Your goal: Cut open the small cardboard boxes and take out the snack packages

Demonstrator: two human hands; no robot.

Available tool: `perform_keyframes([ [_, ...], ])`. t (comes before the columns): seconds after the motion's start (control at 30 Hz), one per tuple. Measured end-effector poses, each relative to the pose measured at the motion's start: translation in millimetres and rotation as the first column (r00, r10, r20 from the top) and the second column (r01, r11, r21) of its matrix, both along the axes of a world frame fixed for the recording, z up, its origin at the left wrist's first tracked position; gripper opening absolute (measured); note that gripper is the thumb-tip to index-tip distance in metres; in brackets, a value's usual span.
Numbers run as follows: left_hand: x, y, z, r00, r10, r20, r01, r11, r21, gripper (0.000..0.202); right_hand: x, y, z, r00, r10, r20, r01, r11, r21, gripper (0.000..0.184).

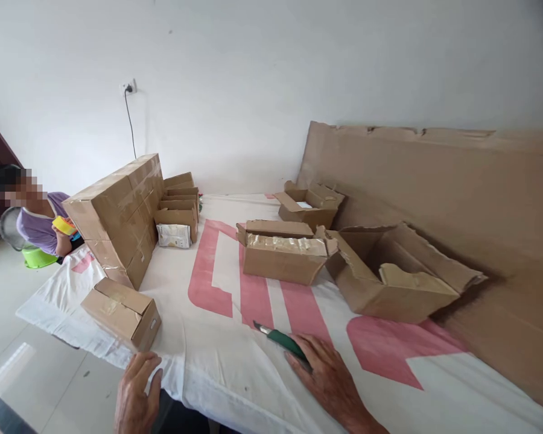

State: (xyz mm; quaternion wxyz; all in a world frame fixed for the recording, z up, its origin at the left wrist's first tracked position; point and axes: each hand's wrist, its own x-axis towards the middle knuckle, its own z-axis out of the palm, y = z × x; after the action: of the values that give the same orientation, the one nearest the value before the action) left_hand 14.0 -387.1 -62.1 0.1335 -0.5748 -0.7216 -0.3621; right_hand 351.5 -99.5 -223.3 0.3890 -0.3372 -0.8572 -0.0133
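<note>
A green utility knife (286, 345) is gripped in my right hand (326, 377) just over the white cloth, its blade end pointing to the left and away from me. My left hand (138, 389) is at the table's front edge with fingers bent and thumb apart, nothing visible in it. Right beyond its fingertips lies a closed, taped cardboard box (120, 310). Farther back, in the middle, an open carton (280, 265) is filled with silvery-gold packets (285, 244). Beside it on the right sits a larger open carton (396, 298).
Taped boxes (117, 217) are stacked at the left. Behind them stand several open cartons (178, 202) with a white packet (174, 235) in front. Another open carton (308, 208) sits at the back. A big cardboard sheet (434, 181) leans on the wall. A person (47, 220) sits at the left holding yellow tape.
</note>
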Motion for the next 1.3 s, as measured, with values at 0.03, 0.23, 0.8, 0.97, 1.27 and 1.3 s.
perform_keyframes([
  [0.03, -1, -5, -2.8, 0.999, 0.022, 0.025, -0.022, 1.0, 0.0, 0.02, 1, -1, 0.1, 1.0, 0.0, 0.005, 0.0, 1.0, -0.001, 0.045],
  [0.23, -22, -28, -3.1, 0.97, 0.204, 0.13, -0.206, 0.979, 0.003, 0.018, 10, -7, 1.6, 0.999, 0.025, 0.041, -0.025, 1.0, 0.001, 0.043],
  [0.8, -200, 20, 52.0, 0.716, 0.413, 0.563, -0.378, 0.907, -0.186, 0.071, 15, -12, 7.1, 0.995, 0.008, 0.098, -0.004, 0.999, -0.046, 0.041],
  [0.97, -188, 22, 53.1, 0.726, 0.432, 0.535, -0.404, 0.898, -0.177, 0.067, 13, -10, 5.4, 0.997, -0.005, 0.078, 0.011, 0.997, -0.073, 0.042],
  [1.27, -131, 29, 43.6, 0.766, 0.338, 0.546, -0.286, 0.941, -0.182, 0.068, 9, -12, 8.5, 0.997, -0.025, 0.071, 0.03, 0.998, -0.064, 0.039],
  [1.3, -121, 30, 42.1, 0.774, 0.318, 0.547, -0.261, 0.948, -0.181, 0.067, 9, -13, 9.3, 0.997, -0.022, 0.072, 0.027, 0.997, -0.071, 0.039],
])
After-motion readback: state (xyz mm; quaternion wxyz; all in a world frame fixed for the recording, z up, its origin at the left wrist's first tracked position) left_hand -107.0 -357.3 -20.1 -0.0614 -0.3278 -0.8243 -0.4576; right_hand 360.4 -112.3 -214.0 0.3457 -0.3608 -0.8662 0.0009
